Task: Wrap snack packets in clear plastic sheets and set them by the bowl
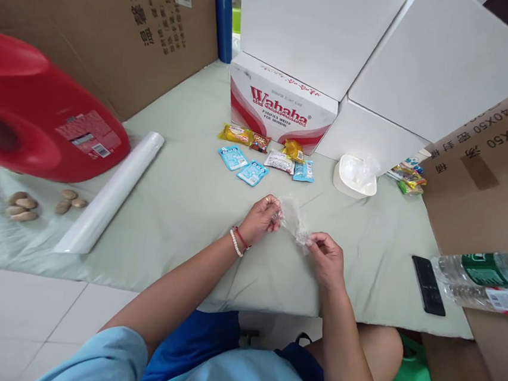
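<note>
Pale green cloth [179,219] covers the table, with cardboard and white boxes standing round its back and sides like a low wall. At the far left a red jug [51,105] stands by two small heaps of brown, stone-like pieces [21,207], and a white roll [114,192] lies slantwise beside them, apparently set aside to leave the middle free. Next come small snack packets [236,133] and flat blue sachets [252,173], gathered before the Wahaha box [279,112], probably to keep them within reach. Nearer the front edge, the person's left hand [261,220] has its fingers curled in, pinching one end of some crumpled clear plastic [295,213]; the right hand [327,258] grips the other end between thumb and fingertips, its palm loosely open — a two-ended hold that seems meant to keep the flimsy sheet spread between them, just above the cloth. Further right sits a white tub [356,192] with more clear film inside, then a dark phone [428,285] and two bottles [487,268] lying on their sides — well apart from the hands
</note>
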